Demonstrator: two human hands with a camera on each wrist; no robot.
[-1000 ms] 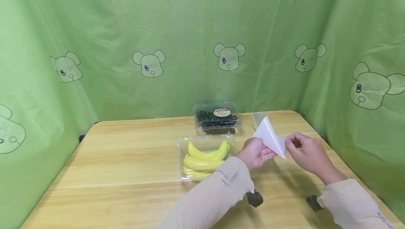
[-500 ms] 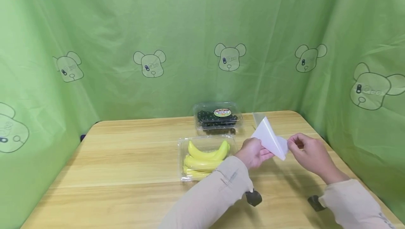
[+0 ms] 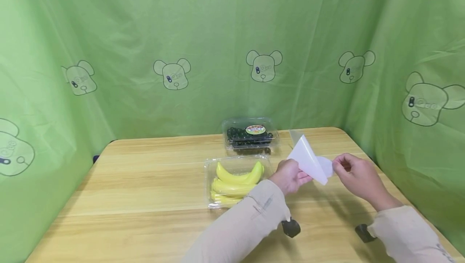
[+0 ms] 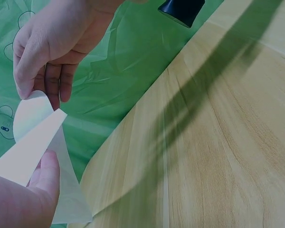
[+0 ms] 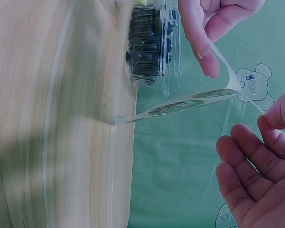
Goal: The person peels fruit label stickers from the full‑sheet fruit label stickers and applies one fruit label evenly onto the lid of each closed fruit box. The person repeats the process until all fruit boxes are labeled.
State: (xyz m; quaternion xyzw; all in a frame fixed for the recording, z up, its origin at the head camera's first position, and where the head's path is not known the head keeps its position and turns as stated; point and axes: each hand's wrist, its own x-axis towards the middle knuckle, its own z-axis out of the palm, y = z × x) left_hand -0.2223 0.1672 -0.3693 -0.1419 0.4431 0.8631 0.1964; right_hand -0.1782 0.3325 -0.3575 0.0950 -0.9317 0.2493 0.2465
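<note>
My left hand (image 3: 288,176) grips a white sticker sheet (image 3: 308,156), its near end bent back into a pointed fold. Past the fold sticks out a rounded white oval sticker (image 3: 325,166), its edge pinched between thumb and forefinger of my right hand (image 3: 357,178). Seen from the left wrist, the sticker (image 4: 33,114) is partly lifted off the sheet, still overlapping the fold. Printed oval labels run along the sheet (image 5: 180,107) in the right wrist view, where it appears nearly edge-on. The other right fingers (image 5: 247,175) are loosely bent, away from the sheet.
Left of the hands, a clear plastic box (image 3: 208,182) holds several yellow bananas (image 3: 232,186). Behind it, another clear box (image 3: 274,133) of dark grapes (image 3: 237,133) carries an oval label (image 3: 255,129). Green curtains (image 3: 218,24) surround the wooden table (image 3: 145,182).
My right hand has drawn slightly to the right, pulling the sticker's edge along, so more of the oval shows past the fold. The left hand has stayed almost in place.
</note>
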